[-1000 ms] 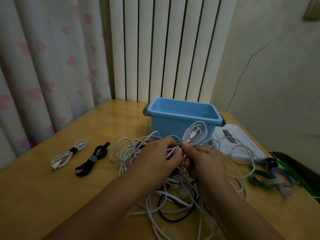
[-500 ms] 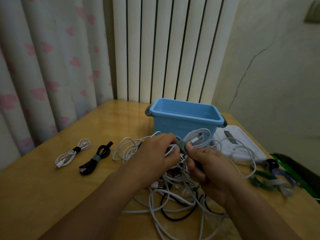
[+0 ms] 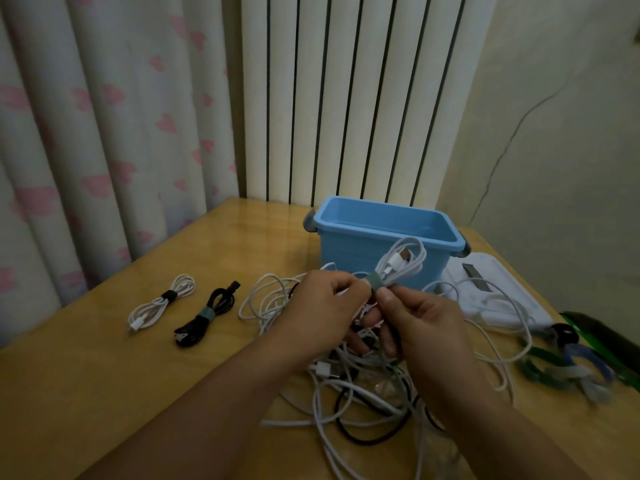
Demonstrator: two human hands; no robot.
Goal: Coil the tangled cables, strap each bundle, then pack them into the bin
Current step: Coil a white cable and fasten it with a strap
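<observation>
White coiled cable with teal strap, tangled cables, open blue bin behind

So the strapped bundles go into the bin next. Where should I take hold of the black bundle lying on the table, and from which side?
Grip the black bundle at its teal strap, the cinched waist where all the strands are bound together. Come from above, with fingers across its narrow width. It lies flat on the table, apart from the white bundle beside it, so both flanks look free. The loose looped ends would probably splay if pinched.

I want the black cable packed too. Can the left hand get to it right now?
Probably not yet: the left hand grips the white bundle, though nothing lies between it and the black cable.
</observation>
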